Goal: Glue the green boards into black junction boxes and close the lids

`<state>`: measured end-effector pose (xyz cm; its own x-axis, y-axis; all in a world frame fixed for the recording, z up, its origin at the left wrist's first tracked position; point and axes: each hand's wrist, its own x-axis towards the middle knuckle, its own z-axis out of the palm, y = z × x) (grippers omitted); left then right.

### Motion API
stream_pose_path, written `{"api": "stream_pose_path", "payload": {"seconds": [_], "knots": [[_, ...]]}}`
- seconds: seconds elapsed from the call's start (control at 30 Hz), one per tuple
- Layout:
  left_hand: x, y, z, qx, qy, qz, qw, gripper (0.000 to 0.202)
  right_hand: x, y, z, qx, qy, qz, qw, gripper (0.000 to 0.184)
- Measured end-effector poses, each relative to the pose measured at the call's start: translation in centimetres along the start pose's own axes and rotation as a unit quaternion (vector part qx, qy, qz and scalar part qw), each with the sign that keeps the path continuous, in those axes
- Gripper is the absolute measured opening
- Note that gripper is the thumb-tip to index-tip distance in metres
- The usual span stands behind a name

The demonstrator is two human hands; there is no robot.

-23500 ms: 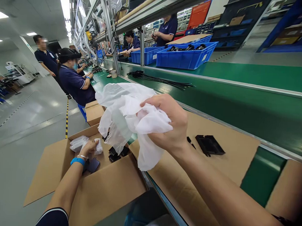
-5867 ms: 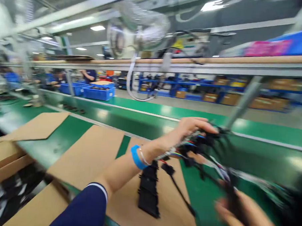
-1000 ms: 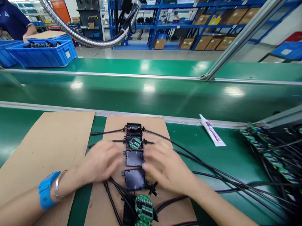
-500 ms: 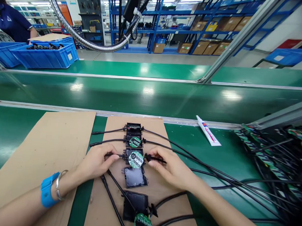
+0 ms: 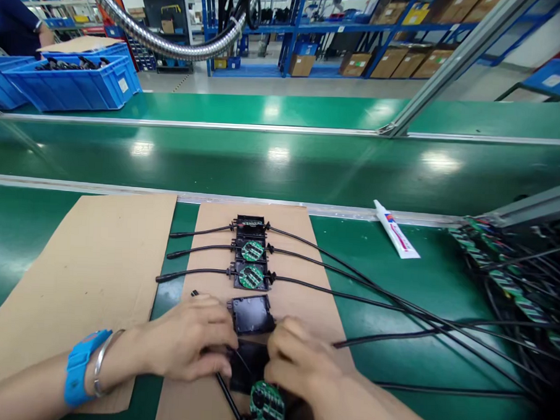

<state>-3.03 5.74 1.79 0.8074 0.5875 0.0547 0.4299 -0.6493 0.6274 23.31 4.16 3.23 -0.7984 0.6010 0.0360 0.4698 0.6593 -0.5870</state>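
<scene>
Green bench surface (image 5: 217,164) crosses the frame. Frame left: cardboard sheet (image 5: 104,258), its edge separated from a second sheet (image 5: 304,301) by a bench strip (image 5: 186,216). Left hand (image 5: 188,339), lower centre: fingers curled; whether they grip a cable (image 5: 228,395) cannot be told. Centre: circuit boards (image 5: 253,251) seated in black cases (image 5: 239,256), above a bare case (image 5: 252,314); lower board (image 5: 266,403) near the bottom edge. Right hand (image 5: 303,366): lower centre, fingers bent inward, grip hidden. Frame right: white tube (image 5: 396,231), well apart from the hand; cable pile (image 5: 522,289), partly lost in darkness.
</scene>
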Motion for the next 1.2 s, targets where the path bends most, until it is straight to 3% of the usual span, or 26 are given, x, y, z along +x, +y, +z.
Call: {"api": "stream_pose_path", "payload": {"seconds": [0.1, 0.2, 0.3, 0.4, 0.47, 0.53, 0.7, 0.87, 1.1, 1.2], "knots": [[-0.4, -0.3, 1.5, -0.017, 0.013, 0.018, 1.0, 0.013, -1.0, -1.9, 2.4, -0.005, 0.015, 0.024, 1.0, 0.024], [-0.7, -0.9, 2.4, -0.022, 0.031, 0.038, 0.999, 0.014, -1.4, -1.9, 4.0, -0.022, 0.042, -0.003, 0.999, 0.019], [-0.8, -0.9, 1.9, -0.018, 0.073, 0.042, 0.996, 0.014, -1.6, -1.1, 2.7, 0.009, 0.043, -0.001, 0.999, 0.018], [-1.1, -0.7, 0.7, 0.015, 0.161, -0.002, 0.987, 0.012, -1.3, 0.5, 0.1, 0.083, 0.045, 0.065, 0.993, 0.027], [-1.3, -0.7, 0.2, 0.05, 0.187, -0.035, 0.98, 0.011, -0.9, 2.3, -0.7, 0.084, 0.068, 0.08, 0.991, 0.018], [-1.6, -0.8, 0.1, 0.077, 0.174, -0.057, 0.98, 0.01, -0.4, 4.2, -0.5, 0.048, 0.094, 0.064, 0.992, 0.01], [-1.9, -1.1, 0.7, 0.171, 0.129, -0.085, 0.973, 0.016, 0.3, 6.8, 1.9, -0.097, 0.136, 0.01, 0.986, 0.018], [-1.4, -1.2, 0.8, 0.283, 0.127, -0.094, 0.946, 0.018, 0.0, 6.4, 2.3, -0.172, 0.16, -0.027, 0.972, 0.023], [-3.0, -1.2, 0.3, 0.256, 0.203, -0.072, 0.942, 0.011, -0.1, 5.2, 3.3, -0.09, 0.222, -0.086, 0.967, 0.016], [-3.2, -1.4, 0.1, 0.278, 0.156, -0.091, 0.943, 0.014, 0.5, 5.2, 3.7, -0.123, 0.194, -0.067, 0.971, 0.018]]}}
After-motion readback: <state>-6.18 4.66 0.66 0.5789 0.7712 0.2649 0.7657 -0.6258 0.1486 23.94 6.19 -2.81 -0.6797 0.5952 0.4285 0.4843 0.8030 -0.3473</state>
